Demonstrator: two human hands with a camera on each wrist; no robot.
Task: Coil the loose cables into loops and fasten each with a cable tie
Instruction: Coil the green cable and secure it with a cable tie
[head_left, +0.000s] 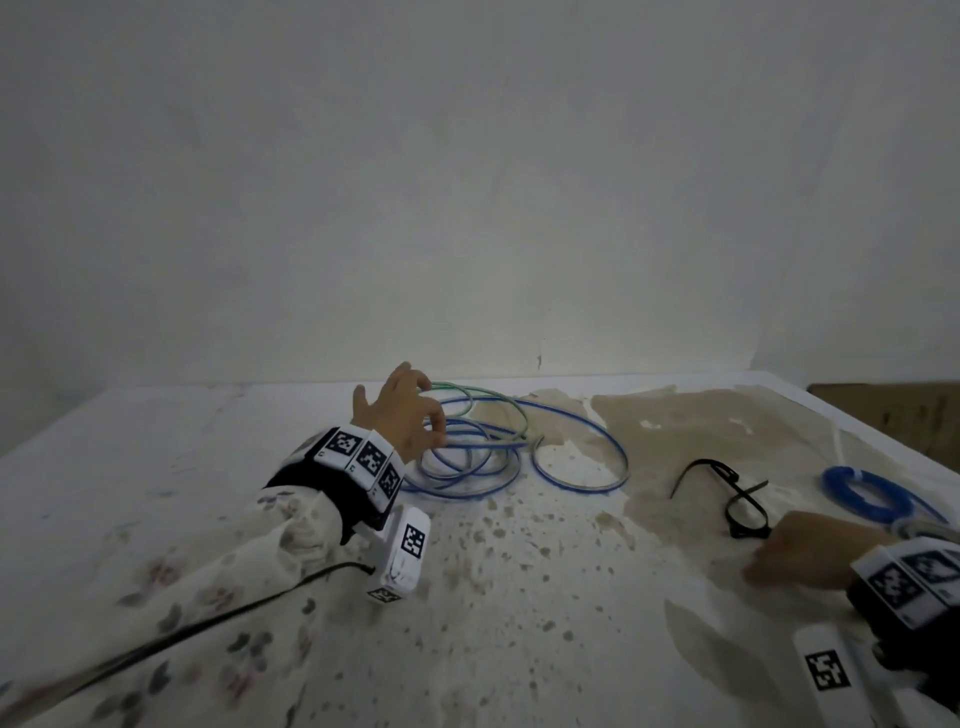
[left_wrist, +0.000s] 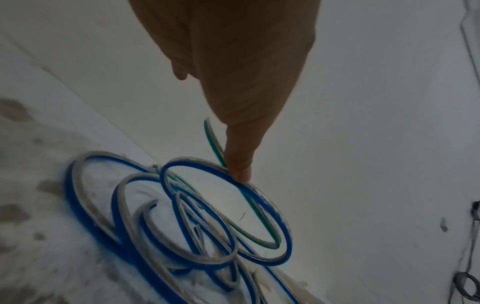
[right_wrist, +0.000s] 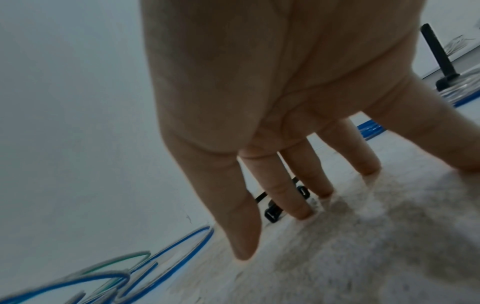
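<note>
While the left hand (head_left: 402, 415) reaches out to the loose cables (head_left: 498, 452), its grip sits at their far left edge: in the left wrist view a fingertip (left_wrist: 240, 172) touches the top of a raised blue loop, with the green strand (left_wrist: 211, 139) running just behind that finger. Whether the finger and thumb actually pinch a strand I cannot tell; the fingers look curled around the loop's rim. From this grip the tangle spreads away to the right across the tabletop (head_left: 519, 597), its widest loop lying farthest off.

The right hand (head_left: 800, 556) is well apart from that tangle, fingers straight and spread, tips down on the tabletop, holding nothing. Black ties (head_left: 737, 493) lie just beyond its fingertips (right_wrist: 302, 211), so this hand is clearly nearer them. A finished blue coil (head_left: 865, 493) lies beyond the right hand, to its right.
</note>
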